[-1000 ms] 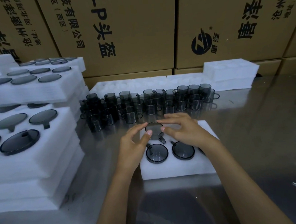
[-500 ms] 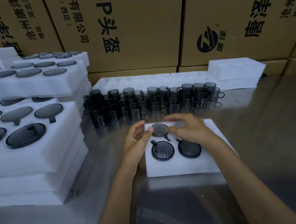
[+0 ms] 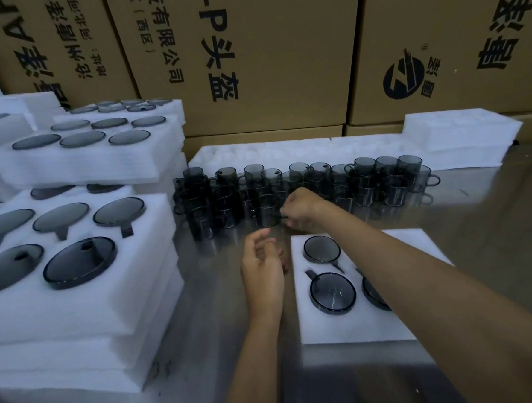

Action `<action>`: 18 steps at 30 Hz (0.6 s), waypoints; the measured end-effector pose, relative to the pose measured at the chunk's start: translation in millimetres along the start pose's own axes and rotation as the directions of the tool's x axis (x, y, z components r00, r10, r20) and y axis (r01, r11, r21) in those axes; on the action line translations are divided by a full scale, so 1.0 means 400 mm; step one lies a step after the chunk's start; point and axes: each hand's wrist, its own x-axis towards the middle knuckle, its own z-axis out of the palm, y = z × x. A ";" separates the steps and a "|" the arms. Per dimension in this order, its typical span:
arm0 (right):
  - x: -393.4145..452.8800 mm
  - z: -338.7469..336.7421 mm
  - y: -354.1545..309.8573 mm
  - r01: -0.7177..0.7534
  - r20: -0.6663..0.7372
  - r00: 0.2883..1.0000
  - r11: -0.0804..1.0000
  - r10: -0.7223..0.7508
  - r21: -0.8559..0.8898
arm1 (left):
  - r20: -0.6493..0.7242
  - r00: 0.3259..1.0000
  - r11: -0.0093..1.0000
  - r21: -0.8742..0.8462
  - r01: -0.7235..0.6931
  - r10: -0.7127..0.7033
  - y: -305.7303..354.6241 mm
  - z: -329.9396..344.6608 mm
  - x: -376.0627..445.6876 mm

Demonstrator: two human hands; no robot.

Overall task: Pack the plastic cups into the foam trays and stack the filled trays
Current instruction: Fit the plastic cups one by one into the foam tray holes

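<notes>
Both hands have left the foam tray (image 3: 356, 326), and the right hand (image 3: 301, 207) has gone forward to the loose cups.

The right hand is now at the front of the cluster of smoky plastic cups (image 3: 304, 188) standing on the steel table (image 3: 494, 234), its fingers curled and pinching at the handle of the front cup (image 3: 267, 210), though the grip itself is blurred. The left hand (image 3: 262, 265) hangs just left of the tray, fingers loosely bent, holding nothing. In the tray, three cups sit sunk in their pockets: one at the back left (image 3: 321, 249), two in the near row, the right one half hidden by the forearm. Filled trays (image 3: 87, 308) are stacked at the left, empty foam (image 3: 286, 151) lies behind the cups, and cardboard boxes (image 3: 265, 61) wall the back.
</notes>
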 end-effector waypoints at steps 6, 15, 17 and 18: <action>-0.036 -0.036 0.024 0.142 -0.020 0.990 0.990 -0.142 -0.001 | 0.007 1.000 0.999 -0.032 -0.002 0.003 0.006 0.000 -0.002; -0.312 -0.192 0.079 0.376 -0.134 0.925 0.910 -0.357 0.175 | 0.061 0.978 0.976 0.076 -0.202 0.197 0.062 -0.010 -0.032; -0.376 -0.212 0.105 0.360 -0.126 0.932 0.903 -0.339 0.235 | 0.115 0.957 0.956 0.093 -0.278 0.267 0.086 -0.008 -0.048; -0.405 -0.218 0.120 0.349 -0.128 0.936 0.905 -0.327 0.243 | 0.153 0.942 0.943 0.108 -0.315 0.297 0.098 -0.005 -0.062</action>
